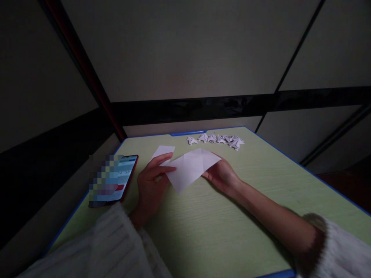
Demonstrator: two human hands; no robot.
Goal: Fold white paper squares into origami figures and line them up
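A white sheet of paper (189,168), partly folded, is held just above a pale green table (237,216). My left hand (150,185) pinches its left edge with the fingers pressed together. My right hand (222,175) grips its right edge, fingers curled under the sheet. Another white sheet (162,151) lies flat on the table just behind my left hand.
A row of several small folded white paper figures (218,139) stands near the table's far edge. A phone (116,179) with a red case and a lit screen lies at the left edge. The table has a blue rim; walls stand close behind.
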